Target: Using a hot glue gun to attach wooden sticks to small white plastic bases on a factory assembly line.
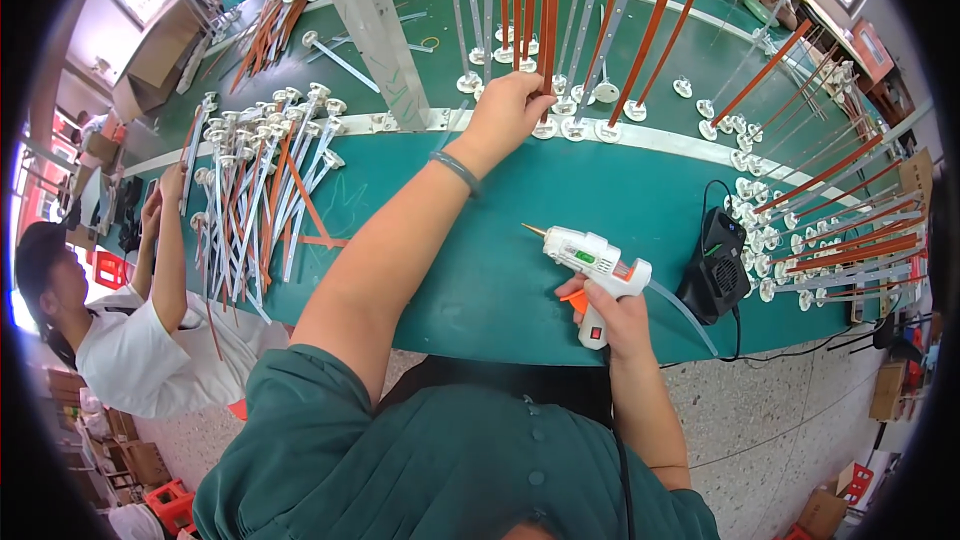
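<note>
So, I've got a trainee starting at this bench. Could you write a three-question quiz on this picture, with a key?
1. Which of the camera wearer's hands holds the glue gun?

2. True or false: the black device is to the right of the glue gun.

3. What colour is the upright strip in the wearer's left hand?
A) blue
B) orange
C) black

Key
1. The right hand.
2. True.
3. B.

The person's right hand [622, 318] grips a white glue gun [592, 258] while the left hand [508, 112] touches an upright orange-brown strip [549, 20].
</note>
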A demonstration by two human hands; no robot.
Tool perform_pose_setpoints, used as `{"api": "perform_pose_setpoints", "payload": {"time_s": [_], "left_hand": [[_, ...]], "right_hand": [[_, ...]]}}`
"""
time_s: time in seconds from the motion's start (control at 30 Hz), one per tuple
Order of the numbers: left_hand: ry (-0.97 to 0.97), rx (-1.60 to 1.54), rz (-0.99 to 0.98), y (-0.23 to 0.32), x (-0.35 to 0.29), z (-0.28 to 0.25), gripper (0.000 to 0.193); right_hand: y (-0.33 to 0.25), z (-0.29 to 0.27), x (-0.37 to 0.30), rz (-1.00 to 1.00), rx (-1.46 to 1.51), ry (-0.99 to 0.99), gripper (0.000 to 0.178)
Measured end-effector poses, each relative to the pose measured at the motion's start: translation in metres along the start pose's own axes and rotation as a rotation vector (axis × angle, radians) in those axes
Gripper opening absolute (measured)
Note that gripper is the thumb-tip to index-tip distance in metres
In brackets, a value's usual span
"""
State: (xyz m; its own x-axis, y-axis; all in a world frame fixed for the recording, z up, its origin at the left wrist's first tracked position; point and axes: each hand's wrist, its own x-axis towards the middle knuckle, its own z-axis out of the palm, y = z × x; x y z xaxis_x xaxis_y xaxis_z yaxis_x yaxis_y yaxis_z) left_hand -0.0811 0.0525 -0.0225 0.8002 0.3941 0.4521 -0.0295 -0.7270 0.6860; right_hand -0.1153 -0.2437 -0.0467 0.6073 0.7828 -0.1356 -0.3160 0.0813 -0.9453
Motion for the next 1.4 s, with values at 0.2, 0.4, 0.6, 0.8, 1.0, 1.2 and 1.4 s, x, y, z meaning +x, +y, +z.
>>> {"api": "perform_pose_setpoints", "payload": {"time_s": [0.2, 0.4, 0.6, 0.8, 1.0, 1.2, 1.4], "left_hand": [[0.003, -0.034, -0.037, -0.008, -0.012, -0.001, 0.029], [-0.044, 0.162, -0.007, -0.003, -0.063, -0.027, 0.05], [-0.406, 0.08, -0.099, 0.026, -0.119, -0.08, 0.038], [-0.848, -0.266, -0.142, 0.055, -0.199, -0.137, 0.031], [-0.177, 0.064, -0.008, 0.029, -0.23, -0.194, 0.013], [0.482, 0.391, -0.359, -0.056, -0.222, -0.254, 0.015], [0.188, 0.871, -0.516, -0.093, -0.205, -0.262, 0.038]], "right_hand": [[0.001, 0.002, 0.001, -0.021, 0.022, 0.0, 0.034], [0.002, -0.001, -0.002, -0.048, 0.008, 0.014, 0.033], [0.006, -0.002, -0.001, -0.07, -0.025, -0.005, 0.031], [0.009, 0.002, 0.001, -0.088, 0.014, 0.002, 0.028], [0.015, -0.012, -0.003, -0.116, 0.0, 0.011, 0.027], [0.015, -0.01, -0.002, -0.106, 0.018, 0.003, 0.029], [0.013, -0.004, -0.004, -0.104, 0.043, 0.032, 0.03]]}}
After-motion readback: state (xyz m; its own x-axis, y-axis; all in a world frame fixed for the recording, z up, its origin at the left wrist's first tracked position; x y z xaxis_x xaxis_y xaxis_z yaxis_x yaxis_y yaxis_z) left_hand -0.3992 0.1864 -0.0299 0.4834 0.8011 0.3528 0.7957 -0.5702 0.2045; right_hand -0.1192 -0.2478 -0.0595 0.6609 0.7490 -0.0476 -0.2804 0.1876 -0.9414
